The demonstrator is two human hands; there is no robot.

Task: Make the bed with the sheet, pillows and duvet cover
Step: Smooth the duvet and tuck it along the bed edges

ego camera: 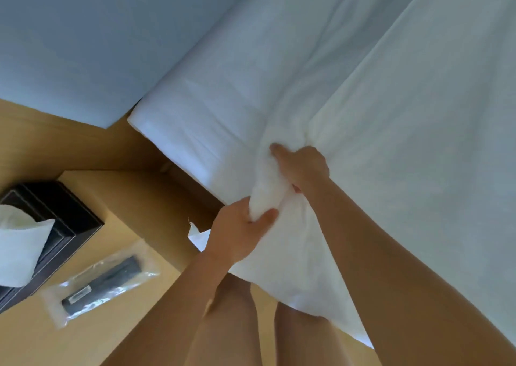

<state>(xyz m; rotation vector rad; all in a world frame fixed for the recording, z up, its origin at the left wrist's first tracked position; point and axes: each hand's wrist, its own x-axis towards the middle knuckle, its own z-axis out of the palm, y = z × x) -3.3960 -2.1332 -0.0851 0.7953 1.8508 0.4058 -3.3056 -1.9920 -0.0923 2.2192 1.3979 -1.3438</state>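
**Both hands bunching the white cloth at the bed's edge**

Nearest, below the fingers, the person's bare legs (231, 323) stand under the hanging hem of the white cloth (405, 142); whether it is the sheet or the duvet cover cannot be told. The left hand (240, 231) grips a thick gathered roll of cloth (266, 195), with the fingers curled round its lower end and the thumb pressed across it. Just beyond, the right hand (305, 167) clutches the roll's upper end, fingers buried in the fabric and thumb lying along it. From the right fingers the cloth spreads away over the bed. Left of both hands is the covered mattress (201, 108). Further left of the left fingers, a wooden nightstand (117, 192) carries a bagged remote (103, 284) and a black tissue box (61, 212). Farthest is a pale blue wall (83, 44).
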